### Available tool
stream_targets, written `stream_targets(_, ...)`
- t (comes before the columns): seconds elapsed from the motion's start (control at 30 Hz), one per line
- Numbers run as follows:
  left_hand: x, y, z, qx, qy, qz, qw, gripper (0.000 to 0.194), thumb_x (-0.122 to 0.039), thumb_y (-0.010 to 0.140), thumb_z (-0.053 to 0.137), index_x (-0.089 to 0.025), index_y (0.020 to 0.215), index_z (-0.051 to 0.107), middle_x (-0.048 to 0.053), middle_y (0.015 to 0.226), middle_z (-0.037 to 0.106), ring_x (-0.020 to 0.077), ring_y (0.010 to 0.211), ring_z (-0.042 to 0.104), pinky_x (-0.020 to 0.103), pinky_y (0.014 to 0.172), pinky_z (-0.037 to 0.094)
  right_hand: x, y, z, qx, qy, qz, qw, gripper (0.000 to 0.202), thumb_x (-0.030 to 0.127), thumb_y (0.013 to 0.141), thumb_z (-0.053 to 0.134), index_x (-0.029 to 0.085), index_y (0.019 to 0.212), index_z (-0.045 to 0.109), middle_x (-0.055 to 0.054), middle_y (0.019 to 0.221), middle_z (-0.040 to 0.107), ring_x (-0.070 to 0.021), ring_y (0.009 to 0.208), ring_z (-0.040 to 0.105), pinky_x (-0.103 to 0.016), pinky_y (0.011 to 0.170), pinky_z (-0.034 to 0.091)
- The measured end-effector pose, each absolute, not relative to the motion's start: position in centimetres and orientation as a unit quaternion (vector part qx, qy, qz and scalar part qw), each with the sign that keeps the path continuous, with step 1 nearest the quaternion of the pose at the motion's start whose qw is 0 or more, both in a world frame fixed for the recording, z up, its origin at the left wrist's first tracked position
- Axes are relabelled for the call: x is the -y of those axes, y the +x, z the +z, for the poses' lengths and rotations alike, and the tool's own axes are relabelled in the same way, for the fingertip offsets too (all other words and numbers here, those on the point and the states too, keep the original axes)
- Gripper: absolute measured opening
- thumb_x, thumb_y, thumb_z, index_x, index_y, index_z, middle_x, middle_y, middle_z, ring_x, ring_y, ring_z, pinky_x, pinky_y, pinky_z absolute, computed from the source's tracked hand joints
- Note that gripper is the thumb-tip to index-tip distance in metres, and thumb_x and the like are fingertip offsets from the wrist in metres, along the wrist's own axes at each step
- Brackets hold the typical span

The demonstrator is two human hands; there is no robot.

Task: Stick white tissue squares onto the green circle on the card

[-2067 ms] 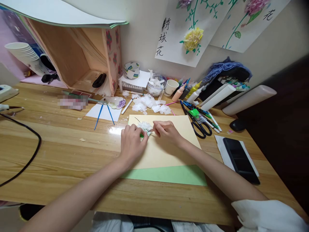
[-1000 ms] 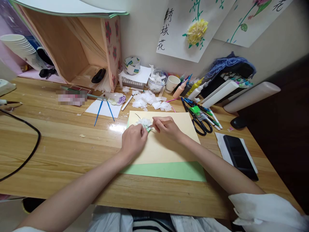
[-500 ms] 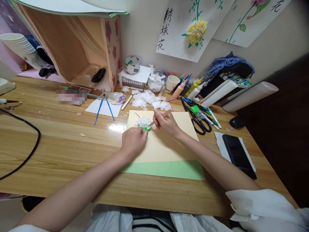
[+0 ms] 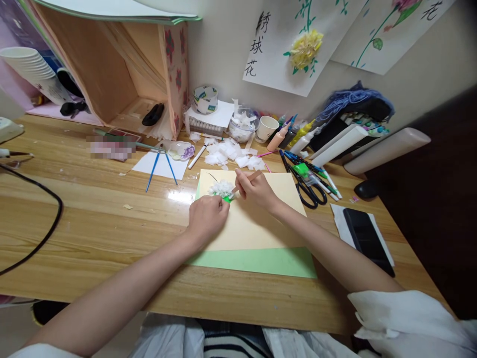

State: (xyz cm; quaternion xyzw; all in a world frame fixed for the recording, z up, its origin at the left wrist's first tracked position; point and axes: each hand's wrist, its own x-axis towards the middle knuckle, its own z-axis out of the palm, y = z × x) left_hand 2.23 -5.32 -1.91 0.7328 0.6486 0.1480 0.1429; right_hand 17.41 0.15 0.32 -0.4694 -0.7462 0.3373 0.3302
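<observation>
I see right hand [image 4: 256, 189] gripping brown stick [image 4: 255, 175] | slants down-left to right edge of white flower [image 4: 221, 188] | left hand [image 4: 207, 214] curled on flower's near side, grip I can't tell

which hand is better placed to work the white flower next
Likely the right hand: it holds the brown stick, tip at the white flower. The left hand is on its near side, no tool visible.

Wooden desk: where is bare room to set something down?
Bare wood lies between the black cable and left hand, bar small scraps, and between the green sheet and front edge. Crowded: behind the cream sheet, with white paper pieces and squeeze bottles.
</observation>
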Motion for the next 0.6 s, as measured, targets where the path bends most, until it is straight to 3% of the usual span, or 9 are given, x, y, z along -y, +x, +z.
stream_targets(0.27, 5.3, 2.2, -2.1, -0.647, 0.733, 0.155, 0.141, 0.031, -0.027, 0.083, 0.041, -0.020, 0.061, 0.062, 0.006, 0.064, 0.065, 0.0182, 0.061, 0.056, 0.029, 0.053, 0.023, -1.0, 17.0, 0.6, 0.712, -0.484, 0.380, 0.339, 0.056, 0.053, 0.091, 0.037, 0.019, 0.047, 0.042, 0.004, 0.034, 0.043, -0.0089, 0.038, 0.045, -0.023, 0.048, 0.037)
stream_targets(0.43, 5.3, 2.2, -1.9, -0.646, 0.724, 0.180, 0.161, 0.029, -0.025, 0.080, 0.042, -0.019, 0.055, 0.054, 0.004, 0.057, 0.059, 0.0164, 0.058, 0.051, 0.028, 0.052, 0.019, -0.6, 18.3, 1.7, 0.663, -0.482, 0.369, 0.438, 0.056, 0.056, 0.090, 0.034, 0.019, 0.050, 0.044, 0.004, 0.036, 0.041, -0.0088, 0.036, 0.041, -0.024, 0.045, 0.035)
stream_targets(0.6, 5.0, 1.6, -1.5, -0.654, 0.670, 0.251, 0.245, 0.028, -0.025, 0.077, 0.042, -0.018, 0.051, 0.037, -0.002, 0.049, 0.044, 0.0113, 0.051, 0.040, 0.026, 0.051, 0.019, -2.0, 20.6, 1.1, 0.670, -0.493, 0.270, 0.485, 0.035, 0.047, 0.088, 0.047, 0.019, 0.068, 0.051, -0.001, 0.064, 0.058, -0.0127, 0.059, 0.053, -0.024, 0.057, 0.040)
